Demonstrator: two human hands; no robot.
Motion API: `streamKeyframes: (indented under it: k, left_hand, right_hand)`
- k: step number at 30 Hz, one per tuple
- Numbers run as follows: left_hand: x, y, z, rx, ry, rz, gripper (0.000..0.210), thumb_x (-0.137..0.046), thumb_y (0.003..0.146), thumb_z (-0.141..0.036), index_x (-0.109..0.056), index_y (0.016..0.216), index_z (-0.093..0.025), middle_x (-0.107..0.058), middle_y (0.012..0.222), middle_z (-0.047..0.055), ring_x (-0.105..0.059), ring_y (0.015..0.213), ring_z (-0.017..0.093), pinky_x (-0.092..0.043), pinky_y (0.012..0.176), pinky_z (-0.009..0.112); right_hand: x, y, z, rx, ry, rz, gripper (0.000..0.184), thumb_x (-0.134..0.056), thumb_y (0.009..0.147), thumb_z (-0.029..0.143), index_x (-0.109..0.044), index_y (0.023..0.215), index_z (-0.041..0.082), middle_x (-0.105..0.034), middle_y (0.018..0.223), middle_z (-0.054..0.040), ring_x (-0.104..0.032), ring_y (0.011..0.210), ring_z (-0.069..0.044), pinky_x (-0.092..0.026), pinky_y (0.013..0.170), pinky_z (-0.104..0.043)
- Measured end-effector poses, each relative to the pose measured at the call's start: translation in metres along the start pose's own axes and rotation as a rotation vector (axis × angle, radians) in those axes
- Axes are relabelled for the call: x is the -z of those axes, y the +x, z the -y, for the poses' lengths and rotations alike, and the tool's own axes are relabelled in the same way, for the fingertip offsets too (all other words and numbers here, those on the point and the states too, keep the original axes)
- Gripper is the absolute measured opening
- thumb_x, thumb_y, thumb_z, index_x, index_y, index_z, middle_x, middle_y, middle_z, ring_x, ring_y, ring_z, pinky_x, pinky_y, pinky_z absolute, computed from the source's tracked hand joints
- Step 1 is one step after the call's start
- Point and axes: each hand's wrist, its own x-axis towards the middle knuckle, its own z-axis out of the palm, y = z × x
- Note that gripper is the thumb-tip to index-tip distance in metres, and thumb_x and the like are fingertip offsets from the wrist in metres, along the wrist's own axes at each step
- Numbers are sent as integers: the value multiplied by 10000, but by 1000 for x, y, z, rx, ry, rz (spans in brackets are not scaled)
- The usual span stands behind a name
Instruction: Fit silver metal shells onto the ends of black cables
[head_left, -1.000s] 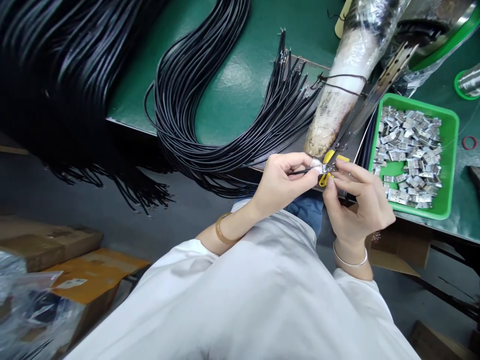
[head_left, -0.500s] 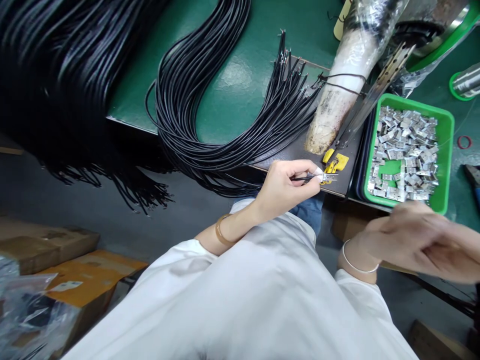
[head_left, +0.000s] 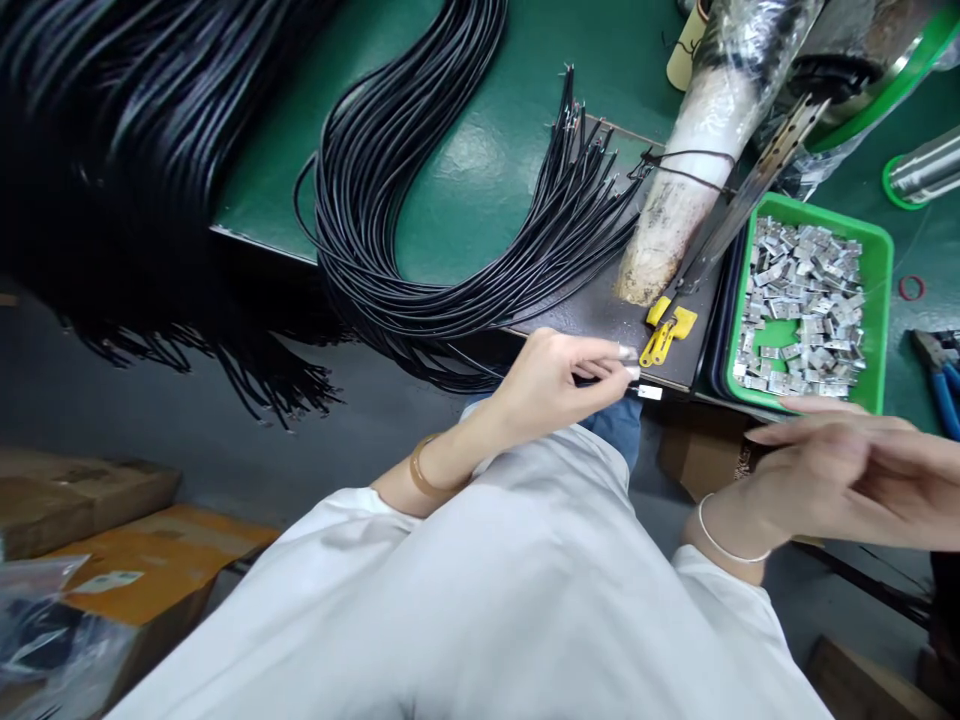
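My left hand (head_left: 564, 378) is closed, its thumb and fingertips pinching a thin black cable near its end. A small shiny metal connector (head_left: 649, 392) sticks out just past the fingertips, at the table's front edge. Whitish covers show on some of those fingertips. My right hand (head_left: 855, 480), partly blurred, hovers in front of the green tray (head_left: 886, 300) with its fingers apart and nothing visible in it. Many small silver metal connector pieces (head_left: 832, 270) lie loose in that tray. A bundle of black cables (head_left: 450, 310) curves across the table toward my left hand.
Yellow clips (head_left: 667, 335) lie by a wrapped white post (head_left: 667, 220) and a slotted metal strip (head_left: 780, 150). Blue-handled pliers (head_left: 941, 375), a red rubber band (head_left: 911, 288) and a wire spool (head_left: 926, 170) are at right. More cables (head_left: 150, 150) hang off the left edge; cardboard boxes (head_left: 165, 550) stand below.
The connector at my left fingertips has dipped lower and turned, and the left hand has shifted slightly left. My right hand has changed pose, its fingers now more spread, still near the tray.
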Motion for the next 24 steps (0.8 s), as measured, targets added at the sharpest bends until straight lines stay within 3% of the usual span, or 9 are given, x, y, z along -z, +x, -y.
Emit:
streamKeyframes:
  k: [1,2,5,8,10,13,17,20,24]
  left_hand:
    - [4,1,2,-28,33,-72,174,-679,867,-231,-776,921,-97,-757,777,47,-680,655,110,-530,628,196]
    - [8,4,5,-63,95,-155,184,-681,872,-238,-772,959,-103,-763,823,56,-682,671,114,-536,626,204]
    - [21,17,14,-197,478,-336,173,-666,891,-241,-754,1005,-144,-732,905,65,-669,806,163,-546,716,277]
    - [29,33,21,-192,793,-293,110,-630,889,-191,-728,920,-151,-697,960,93,-651,960,246,-532,805,367]
    - [32,43,25,-170,820,-279,97,-612,882,-164,-695,831,-158,-673,911,82,-645,936,244,-516,789,364]
    - [35,52,27,-136,530,-409,98,-631,889,-194,-637,793,-176,-581,712,10,-596,719,152,-479,687,289]
    - [46,49,16,-2,-119,-533,178,-655,929,-367,-591,871,-211,-372,533,-84,-360,433,50,-323,463,193]
    - [59,37,2,145,-483,-335,253,-638,937,-440,-583,858,-206,-254,461,-112,-217,352,33,-226,383,179]
    - [62,18,-6,203,-833,-22,318,-726,851,-483,-588,810,-199,-250,415,-121,-217,334,35,-235,368,174]
  right_hand:
    - [4,4,-6,88,-1,-172,405,-730,802,515,-462,637,259,-488,462,72,-570,379,-169,-486,388,-335]
    - [8,9,-13,132,-36,-224,371,-739,782,516,-508,666,251,-483,465,71,-535,354,-155,-409,347,-302]
    - [24,22,-38,51,-426,134,207,-807,735,353,-656,766,215,-651,689,-18,-636,567,-162,-481,512,-302]
    - [35,36,-62,48,-548,611,109,-791,783,228,-684,806,228,-747,806,-36,-688,712,-158,-508,670,-288]
    - [38,47,-72,26,-567,767,120,-787,798,206,-670,801,231,-770,872,-30,-692,750,-145,-497,702,-272]
    - [36,64,-79,-32,-614,920,140,-805,790,210,-668,787,238,-754,829,13,-635,644,-110,-453,674,-269]
    - [31,81,-80,-96,-650,1089,186,-836,736,190,-660,759,244,-700,740,53,-568,571,-91,-396,657,-278]
    - [27,78,-78,-50,-694,1071,194,-794,726,170,-614,728,243,-654,708,60,-543,570,-97,-377,665,-291]
    - [24,60,-68,47,-616,752,120,-710,773,256,-592,776,236,-634,754,26,-598,633,-125,-430,654,-287]
